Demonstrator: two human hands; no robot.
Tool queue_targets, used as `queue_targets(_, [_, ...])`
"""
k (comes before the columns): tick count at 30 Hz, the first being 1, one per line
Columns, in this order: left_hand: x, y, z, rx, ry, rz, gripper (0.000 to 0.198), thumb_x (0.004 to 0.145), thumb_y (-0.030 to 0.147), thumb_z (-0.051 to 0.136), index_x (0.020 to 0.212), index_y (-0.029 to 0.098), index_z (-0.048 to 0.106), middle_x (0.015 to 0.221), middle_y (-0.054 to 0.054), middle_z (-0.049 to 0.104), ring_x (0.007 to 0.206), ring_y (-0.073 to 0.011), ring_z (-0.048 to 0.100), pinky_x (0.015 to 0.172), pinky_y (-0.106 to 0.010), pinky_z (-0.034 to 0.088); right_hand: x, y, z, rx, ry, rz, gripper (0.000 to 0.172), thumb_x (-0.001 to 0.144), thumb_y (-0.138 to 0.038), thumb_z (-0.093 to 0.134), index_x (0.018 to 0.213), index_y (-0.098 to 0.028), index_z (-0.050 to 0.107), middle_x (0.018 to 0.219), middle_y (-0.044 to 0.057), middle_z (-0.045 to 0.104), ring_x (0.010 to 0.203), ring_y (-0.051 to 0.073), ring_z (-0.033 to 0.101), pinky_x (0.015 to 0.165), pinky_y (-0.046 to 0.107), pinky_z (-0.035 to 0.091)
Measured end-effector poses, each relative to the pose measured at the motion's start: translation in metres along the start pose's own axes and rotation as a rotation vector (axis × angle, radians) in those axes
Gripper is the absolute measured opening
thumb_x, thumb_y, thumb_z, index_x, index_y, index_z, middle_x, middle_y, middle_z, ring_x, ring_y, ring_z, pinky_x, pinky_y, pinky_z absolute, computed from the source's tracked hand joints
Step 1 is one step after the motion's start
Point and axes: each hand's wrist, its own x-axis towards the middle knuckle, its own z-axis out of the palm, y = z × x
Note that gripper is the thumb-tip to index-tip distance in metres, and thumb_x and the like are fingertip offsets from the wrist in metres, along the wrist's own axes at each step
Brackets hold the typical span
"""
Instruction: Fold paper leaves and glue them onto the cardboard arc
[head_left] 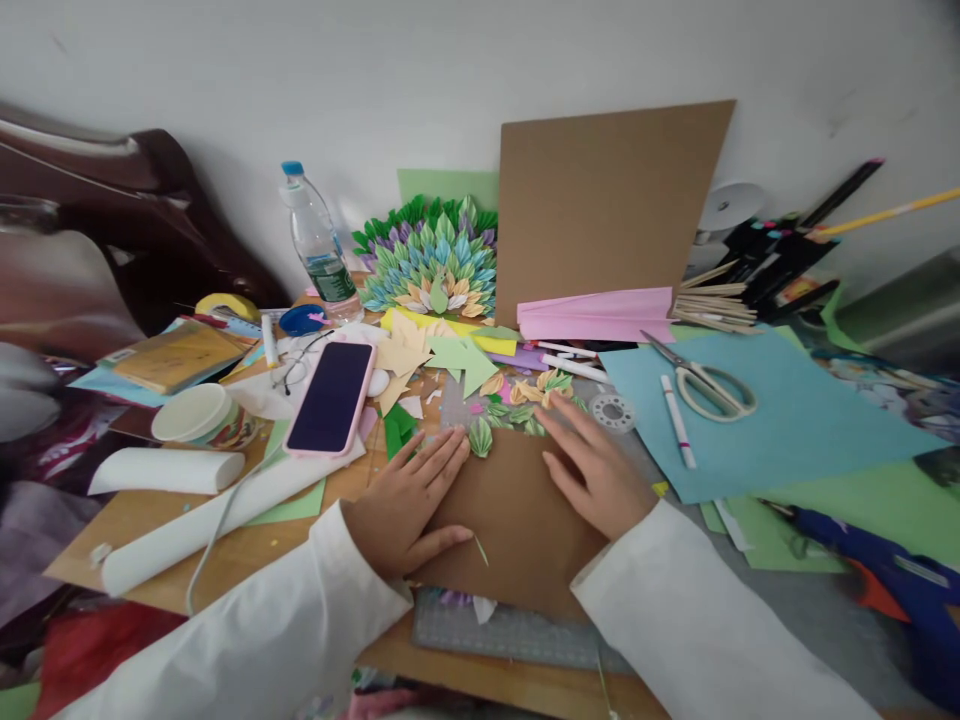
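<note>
A brown cardboard sheet lies flat on the table in front of me. My left hand rests on its left side, fingers stretched out, with the fingertips close to a green pleated paper leaf. On the right part of the cardboard lies my right hand, fingers spread, its tips near several green and cream pleated leaves beyond the far edge. A thin green strip is by my left thumb. Neither hand grips anything.
Pink-cased phone, paper roll and water bottle stand left. A pleated-paper peacock and upright brown board lean at the back. Scissors and a marker lie on blue paper; a glue gun lies right.
</note>
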Motion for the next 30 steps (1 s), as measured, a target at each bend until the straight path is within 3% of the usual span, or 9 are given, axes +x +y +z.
queue_targets(8, [-0.001, -0.005, -0.015, -0.096, -0.049, 0.003, 0.068, 0.098, 0.047, 0.037, 0.152, 0.012, 0.016, 0.157, -0.017, 0.024, 0.146, -0.0305, 0.020, 0.117, -0.053, 0.021, 0.001, 0.022, 0.000, 0.115, 0.123, 0.018, 0.038, 0.093, -0.017, 0.046, 0.130, -0.019, 0.055, 0.134, 0.017, 0.053, 0.124, 0.030, 0.054, 0.102, 0.049, 0.048])
queue_targets(14, [-0.028, 0.004, -0.052, -0.173, 0.127, -0.001, 0.058, 0.098, 0.037, 0.042, 0.150, 0.019, 0.025, 0.155, -0.013, 0.031, 0.145, -0.0276, 0.027, 0.117, -0.049, 0.028, -0.002, -0.001, -0.015, 0.285, 0.189, 0.042, 0.034, 0.092, -0.015, 0.049, 0.124, -0.025, 0.058, 0.127, 0.012, 0.056, 0.118, 0.027, 0.059, 0.100, 0.046, 0.051])
queue_targets(16, [-0.039, 0.014, -0.070, -0.213, 0.190, -0.034, 0.051, 0.098, 0.034, 0.043, 0.147, 0.022, 0.033, 0.153, -0.010, 0.036, 0.141, -0.0250, 0.034, 0.115, -0.044, 0.034, -0.003, -0.023, -0.025, 0.433, 0.144, 0.055, 0.036, 0.096, -0.016, 0.045, 0.129, -0.029, 0.052, 0.133, 0.010, 0.053, 0.114, 0.022, 0.062, 0.095, 0.038, 0.056])
queue_targets(19, [-0.046, 0.030, -0.087, -0.197, 0.311, -0.122, 0.046, 0.096, 0.032, 0.051, 0.140, 0.025, 0.041, 0.146, -0.008, 0.045, 0.133, -0.0213, 0.045, 0.109, -0.035, 0.042, -0.009, -0.060, -0.038, 1.054, -0.027, 0.164, 0.036, 0.099, -0.024, 0.044, 0.134, -0.031, 0.046, 0.143, 0.010, 0.048, 0.120, 0.024, 0.060, 0.101, 0.043, 0.052])
queue_targets(23, [-0.032, 0.046, -0.072, -0.184, 0.413, -0.155, 0.046, 0.092, 0.030, 0.059, 0.135, 0.022, 0.045, 0.133, -0.009, 0.056, 0.122, -0.0198, 0.055, 0.103, -0.030, 0.047, -0.017, -0.091, -0.035, 1.318, -0.212, 0.243, 0.039, 0.099, -0.040, 0.045, 0.136, -0.029, 0.042, 0.146, 0.012, 0.045, 0.128, 0.027, 0.053, 0.105, 0.047, 0.047])
queue_targets(27, [-0.015, 0.053, -0.050, -0.229, 0.482, -0.138, 0.036, 0.093, 0.027, 0.057, 0.126, 0.017, 0.051, 0.119, -0.010, 0.064, 0.109, -0.0196, 0.062, 0.094, -0.029, 0.052, -0.020, -0.091, -0.024, 1.293, -0.227, 0.056, 0.041, 0.102, -0.041, 0.023, 0.139, -0.026, 0.033, 0.139, 0.016, 0.053, 0.124, 0.025, 0.057, 0.098, 0.046, 0.053])
queue_targets(30, [-0.013, 0.057, -0.049, -0.273, 0.551, -0.089, 0.031, 0.092, 0.027, 0.060, 0.120, 0.016, 0.055, 0.105, -0.008, 0.069, 0.097, -0.0165, 0.066, 0.088, -0.024, 0.054, -0.024, -0.087, -0.029, 1.218, -0.243, 0.027, 0.041, 0.103, -0.035, 0.012, 0.139, -0.028, 0.029, 0.139, 0.015, 0.054, 0.123, 0.023, 0.058, 0.090, 0.043, 0.058])
